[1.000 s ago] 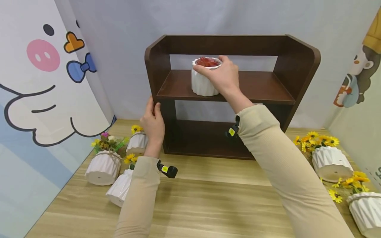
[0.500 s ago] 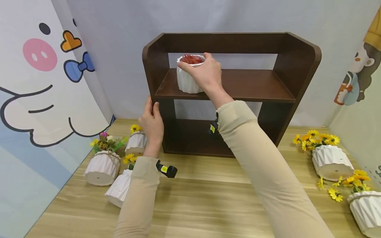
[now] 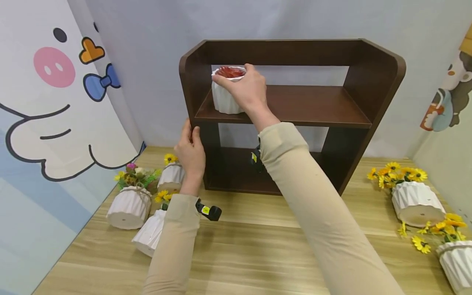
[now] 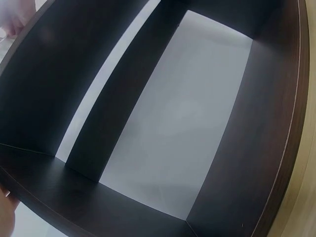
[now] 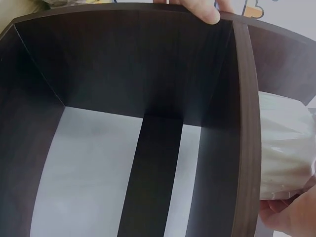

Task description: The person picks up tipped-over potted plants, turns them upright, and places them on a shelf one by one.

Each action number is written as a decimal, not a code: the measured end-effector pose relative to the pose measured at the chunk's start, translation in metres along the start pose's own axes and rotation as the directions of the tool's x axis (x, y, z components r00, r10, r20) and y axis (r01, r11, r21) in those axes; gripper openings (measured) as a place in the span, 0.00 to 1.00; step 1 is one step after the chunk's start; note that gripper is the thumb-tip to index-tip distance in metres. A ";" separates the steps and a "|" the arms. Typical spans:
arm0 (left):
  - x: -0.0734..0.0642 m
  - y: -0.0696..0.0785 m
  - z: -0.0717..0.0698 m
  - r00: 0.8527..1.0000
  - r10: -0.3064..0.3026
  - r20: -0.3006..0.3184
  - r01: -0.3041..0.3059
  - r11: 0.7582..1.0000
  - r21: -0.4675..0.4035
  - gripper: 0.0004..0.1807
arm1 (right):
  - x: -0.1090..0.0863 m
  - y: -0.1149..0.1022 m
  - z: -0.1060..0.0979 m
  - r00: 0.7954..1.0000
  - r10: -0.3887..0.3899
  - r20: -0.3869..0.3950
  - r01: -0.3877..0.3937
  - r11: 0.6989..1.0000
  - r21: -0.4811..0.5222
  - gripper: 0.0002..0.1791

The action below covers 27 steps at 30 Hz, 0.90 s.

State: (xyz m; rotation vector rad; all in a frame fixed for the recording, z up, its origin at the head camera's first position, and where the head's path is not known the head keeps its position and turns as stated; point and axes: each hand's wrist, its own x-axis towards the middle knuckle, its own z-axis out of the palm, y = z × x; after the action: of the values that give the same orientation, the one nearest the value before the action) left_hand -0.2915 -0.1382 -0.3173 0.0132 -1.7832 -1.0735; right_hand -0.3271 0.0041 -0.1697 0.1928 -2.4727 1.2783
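A dark brown two-tier shelf (image 3: 302,104) stands on the table. On the left of its upper board is a white fluted pot (image 3: 223,98) with a red succulent (image 3: 230,72) in it. My right hand (image 3: 250,91) grips this pot from the right, thumb near the front rim and fingers behind. The pot appears to rest on the board. Lower down, my left hand (image 3: 190,155) holds the shelf's left side panel; in the right wrist view its thumb (image 5: 203,9) lies over the panel's front edge. The left wrist view looks into the lower compartment (image 4: 261,123).
Left of the shelf lie a white pot (image 3: 129,207) with mixed flowers and two more pots with yellow flowers. On the right are two white pots (image 3: 418,203) with yellow flowers, tipped over. A wall stands close behind the shelf.
My right hand has moved the pot with the red succulent leftward along the upper board, from near its middle to near the left side panel. The left hand has stayed on the panel.
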 end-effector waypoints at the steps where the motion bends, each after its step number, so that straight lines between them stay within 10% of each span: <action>1: 0.000 0.000 0.000 1.000 0.001 0.001 -0.001 1.000 -0.004 0.18 | 0.000 -0.001 0.001 1.000 -0.005 0.005 0.005 1.000 -0.001 0.52; 15: 0.000 0.001 0.002 1.000 0.011 -0.018 -0.011 1.000 0.009 0.18 | -0.005 -0.001 -0.004 0.999 -0.010 0.048 0.010 1.000 -0.003 0.53; 27: 0.000 -0.002 0.002 1.000 0.010 -0.013 -0.010 1.000 0.025 0.18 | -0.023 0.021 -0.011 0.995 -0.103 -0.014 0.103 0.994 0.019 0.35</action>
State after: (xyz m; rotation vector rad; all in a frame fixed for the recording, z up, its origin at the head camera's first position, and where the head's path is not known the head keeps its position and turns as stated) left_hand -0.2941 -0.1382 -0.3186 0.0262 -1.7830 -1.0423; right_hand -0.3084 0.0239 -0.1884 0.3123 -2.4067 1.2570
